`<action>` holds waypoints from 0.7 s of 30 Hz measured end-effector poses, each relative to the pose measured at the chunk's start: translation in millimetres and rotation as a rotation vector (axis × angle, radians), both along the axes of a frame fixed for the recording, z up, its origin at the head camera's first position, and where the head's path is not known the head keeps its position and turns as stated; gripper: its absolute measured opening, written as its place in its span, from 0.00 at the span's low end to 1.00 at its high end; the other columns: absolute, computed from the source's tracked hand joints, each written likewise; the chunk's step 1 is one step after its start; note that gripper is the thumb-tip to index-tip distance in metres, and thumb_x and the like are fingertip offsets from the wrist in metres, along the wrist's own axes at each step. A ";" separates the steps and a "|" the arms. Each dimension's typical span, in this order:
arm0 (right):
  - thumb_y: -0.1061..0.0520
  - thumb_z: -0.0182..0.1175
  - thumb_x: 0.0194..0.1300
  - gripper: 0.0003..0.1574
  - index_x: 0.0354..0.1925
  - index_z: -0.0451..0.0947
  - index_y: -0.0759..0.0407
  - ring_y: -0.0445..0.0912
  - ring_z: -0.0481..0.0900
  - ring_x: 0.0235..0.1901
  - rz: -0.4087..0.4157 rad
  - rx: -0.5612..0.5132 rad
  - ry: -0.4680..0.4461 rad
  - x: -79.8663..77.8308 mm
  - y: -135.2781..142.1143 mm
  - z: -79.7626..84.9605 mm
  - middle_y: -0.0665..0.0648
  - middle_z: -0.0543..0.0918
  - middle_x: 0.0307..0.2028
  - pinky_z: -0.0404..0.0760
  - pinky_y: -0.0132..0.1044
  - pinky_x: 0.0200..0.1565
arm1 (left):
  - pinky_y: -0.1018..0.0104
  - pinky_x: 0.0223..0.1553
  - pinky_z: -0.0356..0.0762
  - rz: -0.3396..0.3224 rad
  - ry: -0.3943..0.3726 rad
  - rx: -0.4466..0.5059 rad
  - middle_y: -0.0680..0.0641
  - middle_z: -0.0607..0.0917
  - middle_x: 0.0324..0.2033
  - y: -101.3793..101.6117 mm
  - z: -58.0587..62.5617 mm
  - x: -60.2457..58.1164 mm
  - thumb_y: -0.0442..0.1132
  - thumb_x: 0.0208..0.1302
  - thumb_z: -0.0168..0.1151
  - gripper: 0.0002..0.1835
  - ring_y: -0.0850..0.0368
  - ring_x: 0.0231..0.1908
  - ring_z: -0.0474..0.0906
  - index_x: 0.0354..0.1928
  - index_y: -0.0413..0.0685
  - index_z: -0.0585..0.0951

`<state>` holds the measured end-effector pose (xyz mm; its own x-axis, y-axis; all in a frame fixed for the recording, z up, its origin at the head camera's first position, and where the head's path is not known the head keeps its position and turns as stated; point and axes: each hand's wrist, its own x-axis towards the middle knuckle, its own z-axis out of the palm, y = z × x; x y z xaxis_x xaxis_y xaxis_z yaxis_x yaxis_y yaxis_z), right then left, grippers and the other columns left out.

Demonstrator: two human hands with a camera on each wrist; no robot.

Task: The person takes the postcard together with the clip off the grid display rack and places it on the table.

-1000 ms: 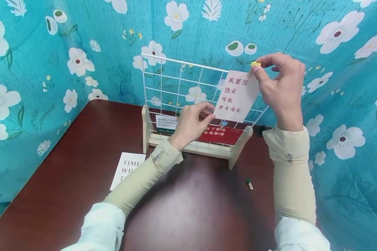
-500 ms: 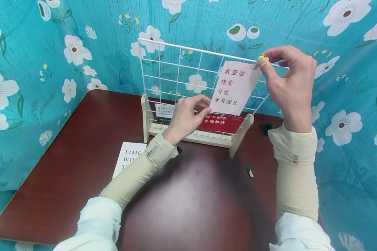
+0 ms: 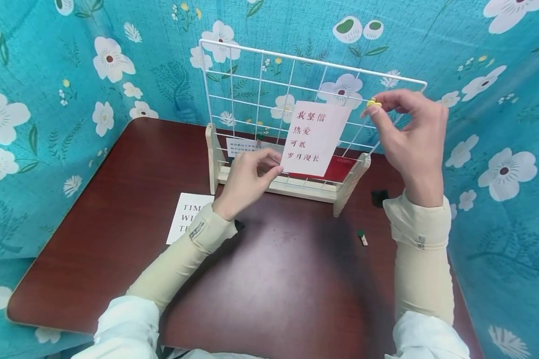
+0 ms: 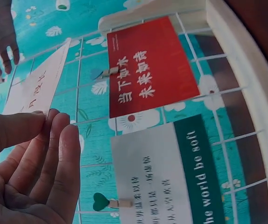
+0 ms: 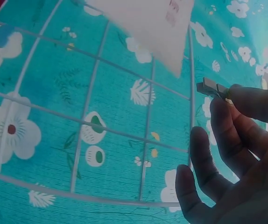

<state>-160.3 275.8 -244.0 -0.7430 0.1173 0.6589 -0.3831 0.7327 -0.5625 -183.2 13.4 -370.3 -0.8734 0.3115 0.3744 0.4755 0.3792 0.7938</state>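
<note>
Between thumb and fingers, my left hand [image 3: 248, 180] pinches the lower left edge of a white card [image 3: 316, 137] with red Chinese characters. The card is held up in front of a white wire grid [image 3: 233, 94] on a wooden stand. To the right of the card, my right hand [image 3: 413, 134] pinches a small wooden clothespin [image 5: 211, 87] with a yellow top, apart from the card. On the grid, a red card [image 4: 148, 65] hangs by a clip with a blue top. Beside it, a white and green card [image 4: 157, 172] hangs by a clip with a green heart [image 4: 100, 202].
A white card printed "TIME" [image 3: 184, 212] lies on the dark table [image 3: 94, 239] at left, partly behind my left forearm. A green-topped clothespin [image 3: 363, 238] lies at right, with a black object [image 3: 379, 198] behind it. Floral cloth [image 3: 170, 45] hangs around the table.
The white card has moved left and down with my left hand, away from the clothespin in my right hand. The clothespin no longer overlaps its corner. The head view has shifted.
</note>
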 end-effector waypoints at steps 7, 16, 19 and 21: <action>0.54 0.70 0.67 0.13 0.44 0.90 0.64 0.25 0.76 0.37 0.015 0.017 -0.025 5.2 6.5 -19.3 0.58 0.89 0.34 0.70 0.26 0.47 | 0.62 0.44 0.89 -0.014 -0.048 -0.013 0.46 0.94 0.37 -11.9 -20.7 10.6 0.35 0.67 0.70 0.06 0.56 0.40 0.92 0.45 0.46 0.88; 0.55 0.68 0.70 0.16 0.46 0.88 0.67 0.25 0.72 0.34 -0.037 0.065 -0.130 16.9 25.8 -49.9 0.66 0.88 0.35 0.69 0.15 0.34 | 0.60 0.45 0.89 0.010 -0.131 -0.060 0.45 0.93 0.36 -41.6 -52.0 23.8 0.33 0.66 0.71 0.06 0.55 0.38 0.91 0.43 0.44 0.88; 0.55 0.68 0.70 0.15 0.46 0.88 0.67 0.23 0.73 0.32 -0.044 0.061 -0.158 19.7 32.0 -59.0 0.66 0.88 0.34 0.71 0.13 0.34 | 0.59 0.45 0.89 0.014 -0.173 -0.069 0.46 0.93 0.35 -51.7 -61.6 29.0 0.33 0.65 0.72 0.05 0.55 0.38 0.91 0.42 0.44 0.88; 0.56 0.67 0.70 0.14 0.45 0.88 0.67 0.23 0.73 0.29 -0.046 0.060 -0.166 20.8 35.6 -64.1 0.66 0.88 0.33 0.71 0.14 0.34 | 0.58 0.46 0.89 0.016 -0.192 -0.072 0.46 0.93 0.35 -58.3 -67.0 31.9 0.33 0.65 0.72 0.05 0.55 0.38 0.91 0.42 0.45 0.88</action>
